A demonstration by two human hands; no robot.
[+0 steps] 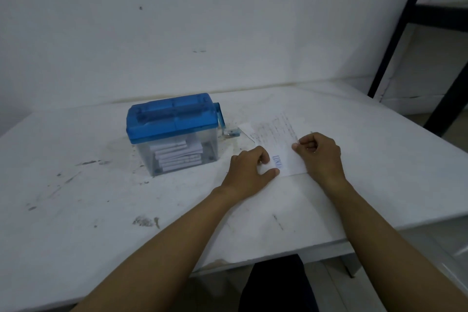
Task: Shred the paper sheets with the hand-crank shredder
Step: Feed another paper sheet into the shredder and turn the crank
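Note:
A small hand-crank shredder (174, 132) stands on the white table (101, 197), with a blue lid, a clear bin holding paper strips, and a blue crank (222, 119) on its right side. A printed paper sheet (277, 139) with a blue stamp lies flat to the right of it. My left hand (249, 168) pinches the sheet's near left corner between thumb and curled fingers. My right hand (320, 154) pinches the sheet's right edge, fingers curled. Both hands are apart from the shredder.
The table is scuffed and stained, its near edge close to my body. A white wall rises right behind it. A black metal frame (400, 33) stands at the far right beyond the table's right edge.

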